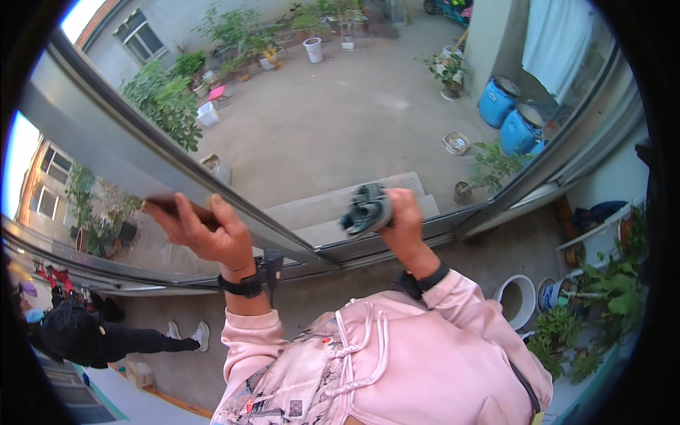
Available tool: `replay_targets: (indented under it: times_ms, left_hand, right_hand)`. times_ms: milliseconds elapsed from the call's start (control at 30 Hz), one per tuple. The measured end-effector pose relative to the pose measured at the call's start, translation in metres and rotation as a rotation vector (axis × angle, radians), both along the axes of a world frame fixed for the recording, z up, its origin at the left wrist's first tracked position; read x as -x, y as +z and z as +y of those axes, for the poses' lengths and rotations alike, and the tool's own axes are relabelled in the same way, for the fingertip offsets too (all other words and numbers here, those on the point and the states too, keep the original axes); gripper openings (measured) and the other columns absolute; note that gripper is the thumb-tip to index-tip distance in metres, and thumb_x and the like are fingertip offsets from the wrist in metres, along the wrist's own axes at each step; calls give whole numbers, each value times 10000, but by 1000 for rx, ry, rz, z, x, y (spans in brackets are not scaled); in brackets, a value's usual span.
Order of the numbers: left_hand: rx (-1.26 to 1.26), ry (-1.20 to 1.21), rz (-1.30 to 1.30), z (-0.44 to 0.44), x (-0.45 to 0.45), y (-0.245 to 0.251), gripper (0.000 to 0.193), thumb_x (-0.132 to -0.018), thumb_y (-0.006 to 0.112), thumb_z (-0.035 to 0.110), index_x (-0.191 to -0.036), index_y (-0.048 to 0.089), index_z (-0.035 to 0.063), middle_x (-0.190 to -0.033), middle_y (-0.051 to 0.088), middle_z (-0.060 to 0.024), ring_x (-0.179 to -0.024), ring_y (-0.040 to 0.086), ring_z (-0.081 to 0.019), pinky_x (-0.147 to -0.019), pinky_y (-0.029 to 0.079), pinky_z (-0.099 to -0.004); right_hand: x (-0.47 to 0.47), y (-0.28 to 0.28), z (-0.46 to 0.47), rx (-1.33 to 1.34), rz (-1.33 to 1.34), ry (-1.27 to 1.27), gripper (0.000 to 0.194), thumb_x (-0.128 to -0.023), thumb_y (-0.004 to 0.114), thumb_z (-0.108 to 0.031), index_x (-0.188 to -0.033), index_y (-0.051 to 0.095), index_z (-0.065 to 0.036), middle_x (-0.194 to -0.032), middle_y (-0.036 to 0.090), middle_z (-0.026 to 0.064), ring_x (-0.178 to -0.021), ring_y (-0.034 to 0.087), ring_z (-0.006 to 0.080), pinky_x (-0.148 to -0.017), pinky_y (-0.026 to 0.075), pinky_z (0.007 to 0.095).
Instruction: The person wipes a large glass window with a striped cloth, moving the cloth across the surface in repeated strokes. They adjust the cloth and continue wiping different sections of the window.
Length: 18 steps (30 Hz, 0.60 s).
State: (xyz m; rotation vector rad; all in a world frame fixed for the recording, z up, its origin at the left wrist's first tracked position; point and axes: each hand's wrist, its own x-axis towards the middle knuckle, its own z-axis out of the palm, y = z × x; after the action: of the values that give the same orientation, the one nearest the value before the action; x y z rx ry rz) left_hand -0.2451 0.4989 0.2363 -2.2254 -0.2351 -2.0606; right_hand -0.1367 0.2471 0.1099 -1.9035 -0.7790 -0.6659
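Observation:
My right hand (406, 220) grips a bunched-up dark grey-green cloth (366, 211), slightly blurred. Beyond it lie the concrete steps (350, 199) of a yard; whether the cloth touches a pane I cannot tell. At the left, my left hand (212, 234) is raised beside the metal frame (234, 194) of a glazed door or window. Between its thumb and fingers is a brown object (204, 213), partly hidden by the fingers, its kind unclear. Both wrists wear dark bands, and a small dark device (273, 265) shows beside the left one.
A person in dark clothes (106, 337) stands indoors at the left. To my right are a white bucket (515, 302) and leafy potted plants (558, 329). The metal sill (393, 252) crosses before me. Outside stand blue barrels (499, 103) and a white planter (313, 50).

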Motion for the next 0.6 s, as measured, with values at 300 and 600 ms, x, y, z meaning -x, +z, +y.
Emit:
replay_targets:
  times_ms: [300,600]
  left_hand:
    - [-14,49,32,4,2,2,511,-887,560,73,-1368,390,46,-1476,229,-298,-1315,350,-425,-1008,404,-424]
    - [40,72,-23,-5,-4,3,507,-881,534,27,-1363,379,-1,-1475,252,-278,-1323,356,-392,-1033,375,-423]
  right_hand:
    - [-38,38,-42,-127,-181,-223,597,-502,679,14,-1080,618,-122,-951,555,109,-847,579,330,-685,495,396]
    - [-167,-33,-225,-402,21,-858,492,-704,735,-84,-1146,542,14,-1032,595,175,-982,561,356,-894,437,413]
